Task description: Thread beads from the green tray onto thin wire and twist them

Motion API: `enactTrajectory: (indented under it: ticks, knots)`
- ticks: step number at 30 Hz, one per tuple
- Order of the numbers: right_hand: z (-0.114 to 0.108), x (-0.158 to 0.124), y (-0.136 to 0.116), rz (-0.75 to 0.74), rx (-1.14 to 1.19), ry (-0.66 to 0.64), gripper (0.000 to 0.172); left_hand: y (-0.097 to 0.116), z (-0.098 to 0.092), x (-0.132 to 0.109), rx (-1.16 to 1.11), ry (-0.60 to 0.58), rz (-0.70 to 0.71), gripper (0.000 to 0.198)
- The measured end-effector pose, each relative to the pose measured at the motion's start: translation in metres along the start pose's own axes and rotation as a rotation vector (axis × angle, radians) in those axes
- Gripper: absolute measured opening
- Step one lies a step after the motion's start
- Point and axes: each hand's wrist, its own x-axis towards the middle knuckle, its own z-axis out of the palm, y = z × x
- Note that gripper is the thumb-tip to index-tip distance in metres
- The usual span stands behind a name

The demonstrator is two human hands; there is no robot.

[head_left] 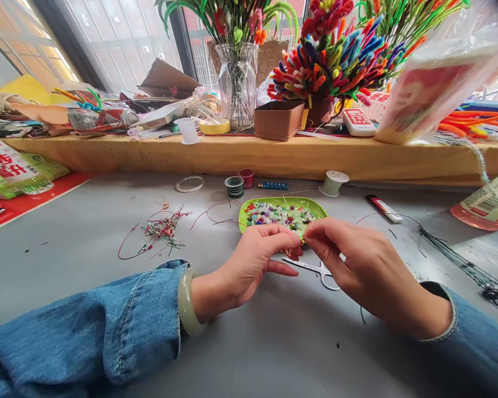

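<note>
1. Fine pale thread point(302, 191): runs from the white thread spool point(334, 183) over the tray toward the fingertips; its end is too thin to follow.
2. Left hand point(255, 257): thumb and index finger pressed together, apparently pinching the thread; lower fingers extended. A tiny orange-red item point(289, 252) shows beneath them, too small to identify.
3. Right hand point(359, 265): thumb and index finger meet in a pinch, seemingly on the same thread, close beside the left fingertips.
4. Shallow lime-green oval tray point(242, 214): just beyond the hands, holding loose multicoloured round beads point(269, 212). Probable hazard: a knuckle catching the rim could tip it and scatter the beads.
5. Silver metal scissors point(311, 267): on the grey tabletop point(249, 348) beneath the hands, handle partly hidden by the right hand. A lowered wrist might push them, or thread could snag on them.
6. Dark green thread spool point(234, 188) and red thread spool point(245, 178): behind the tray. A sharp pull on the pale thread could topple its own spool, while slackness could let it tangle.
7. Loose heap of red and green thread scraps point(162, 229): left of the tray; strands straying from it could become entangled with the working thread.
</note>
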Motion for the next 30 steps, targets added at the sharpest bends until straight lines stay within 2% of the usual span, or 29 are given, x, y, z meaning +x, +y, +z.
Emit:
enactTrajectory:
  ticks: [8, 16, 30]
  knots:
    - [0.0032, -0.0027, 0.0023, -0.091, -0.145, 0.0, 0.012, 0.0007, 0.0015, -0.0012, -0.017, -0.002, -0.033, 0.005]
    - [0.0066, -0.0037, 0.0061, -0.071, -0.098, 0.021, 0.012, 0.0017, 0.0027, -0.0022, -0.12, 0.002, -0.071, 0.007]
    - [0.0017, -0.0002, 0.0041, -0.152, -0.086, 0.032, 0.009, 0.0042, 0.0034, -0.0023, -0.091, -0.014, -0.095, 0.01]
